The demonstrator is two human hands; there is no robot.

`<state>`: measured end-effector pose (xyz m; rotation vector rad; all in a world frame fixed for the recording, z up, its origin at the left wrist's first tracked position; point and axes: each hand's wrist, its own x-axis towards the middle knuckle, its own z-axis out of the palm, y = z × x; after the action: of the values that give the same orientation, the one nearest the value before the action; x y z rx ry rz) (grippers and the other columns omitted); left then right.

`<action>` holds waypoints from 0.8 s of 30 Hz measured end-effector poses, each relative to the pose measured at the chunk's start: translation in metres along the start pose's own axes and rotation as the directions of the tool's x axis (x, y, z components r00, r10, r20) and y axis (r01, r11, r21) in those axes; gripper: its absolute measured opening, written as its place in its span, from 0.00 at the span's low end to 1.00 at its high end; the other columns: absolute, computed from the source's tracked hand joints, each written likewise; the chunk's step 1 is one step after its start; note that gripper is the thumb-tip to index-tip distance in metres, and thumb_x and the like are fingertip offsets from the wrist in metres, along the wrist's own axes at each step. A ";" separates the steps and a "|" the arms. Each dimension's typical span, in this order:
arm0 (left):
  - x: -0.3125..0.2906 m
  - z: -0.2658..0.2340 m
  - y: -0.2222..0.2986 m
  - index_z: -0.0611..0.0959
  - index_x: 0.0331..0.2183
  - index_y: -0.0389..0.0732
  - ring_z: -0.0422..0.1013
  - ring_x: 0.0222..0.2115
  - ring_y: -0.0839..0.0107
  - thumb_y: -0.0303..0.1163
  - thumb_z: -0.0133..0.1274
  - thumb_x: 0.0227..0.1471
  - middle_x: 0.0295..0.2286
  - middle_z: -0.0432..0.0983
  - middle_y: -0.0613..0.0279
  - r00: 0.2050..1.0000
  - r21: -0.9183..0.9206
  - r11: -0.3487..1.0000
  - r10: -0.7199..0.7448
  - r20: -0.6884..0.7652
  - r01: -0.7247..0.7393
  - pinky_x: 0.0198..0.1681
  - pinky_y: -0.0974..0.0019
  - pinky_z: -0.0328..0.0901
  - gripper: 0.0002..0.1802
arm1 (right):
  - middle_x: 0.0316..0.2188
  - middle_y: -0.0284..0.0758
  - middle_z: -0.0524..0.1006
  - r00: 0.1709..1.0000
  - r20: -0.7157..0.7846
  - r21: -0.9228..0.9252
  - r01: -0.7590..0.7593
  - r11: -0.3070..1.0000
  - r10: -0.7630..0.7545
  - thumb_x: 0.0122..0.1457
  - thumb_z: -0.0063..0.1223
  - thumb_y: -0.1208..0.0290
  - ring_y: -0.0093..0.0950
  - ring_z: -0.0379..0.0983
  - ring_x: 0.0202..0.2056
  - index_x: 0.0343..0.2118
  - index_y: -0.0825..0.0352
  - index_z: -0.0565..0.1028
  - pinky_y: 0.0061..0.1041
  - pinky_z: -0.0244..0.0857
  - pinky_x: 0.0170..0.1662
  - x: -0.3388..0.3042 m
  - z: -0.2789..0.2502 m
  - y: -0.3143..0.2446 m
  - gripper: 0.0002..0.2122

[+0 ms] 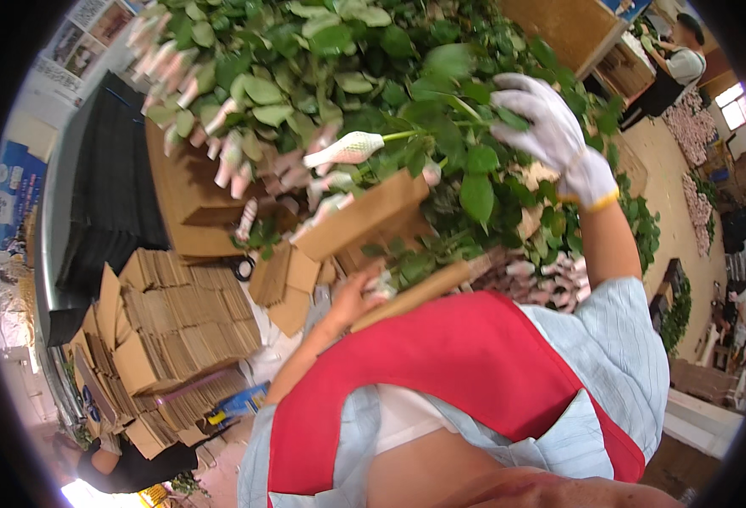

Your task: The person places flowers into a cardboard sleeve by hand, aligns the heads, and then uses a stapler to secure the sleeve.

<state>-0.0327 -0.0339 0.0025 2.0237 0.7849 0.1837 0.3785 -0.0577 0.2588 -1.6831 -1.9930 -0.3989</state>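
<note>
A rose (348,150) with its pale pink bud in a white net sleeve points left over a cardboard box. Its leafy green stem runs into the fingers of my right hand (547,131), which wears a white glove with a yellow cuff and is closed on it. Low by the near side of the open cardboard box (364,216) is my bare left hand (360,295), its fingers curled at something pale, partly hidden. A large heap of leafy rose stems (331,59) lies beyond both hands, with several netted buds (233,165) hanging toward the left.
Flattened cardboard sleeves (191,322) are stacked at the left, beside dark stacked sheets (106,186). More pink buds (542,279) lie against my right side. One person (686,63) stands at the far right; another person's dark clothing (136,466) shows at lower left.
</note>
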 end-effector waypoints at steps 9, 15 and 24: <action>-0.005 0.022 -0.010 0.83 0.44 0.50 0.50 0.60 0.45 0.41 0.72 0.32 0.58 0.54 0.41 0.912 0.184 0.969 0.222 -0.344 -0.167 0.61 0.48 0.52 0.31 | 0.22 0.33 0.76 0.768 0.638 -0.052 -0.032 0.998 0.058 0.47 0.57 0.67 0.36 0.77 0.28 0.28 0.58 0.76 0.35 0.71 0.30 -0.121 0.130 -0.049 0.05; 0.002 -0.004 -0.003 0.84 0.41 0.48 0.58 0.57 0.47 0.40 0.70 0.36 0.56 0.62 0.46 0.974 0.059 0.982 0.186 -0.133 -0.179 0.58 0.54 0.58 0.26 | 0.25 0.32 0.75 0.895 0.376 -0.059 0.283 0.957 -0.241 0.45 0.57 0.65 0.35 0.74 0.26 0.28 0.59 0.76 0.32 0.71 0.31 -0.096 0.096 -0.060 0.07; 0.010 0.002 0.007 0.84 0.40 0.46 0.65 0.51 0.48 0.32 0.60 0.47 0.51 0.67 0.46 0.985 0.015 0.997 0.071 -0.156 -0.070 0.53 0.56 0.62 0.14 | 0.47 0.37 0.74 0.734 0.625 -0.265 -0.122 0.957 0.267 0.49 0.51 0.70 0.39 0.77 0.39 0.47 0.51 0.73 0.37 0.71 0.40 -0.008 0.094 0.004 0.19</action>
<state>-0.0209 -0.0319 0.0053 2.0654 0.8126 0.3842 0.3658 -0.0150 0.1761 -2.3925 -2.2553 0.1013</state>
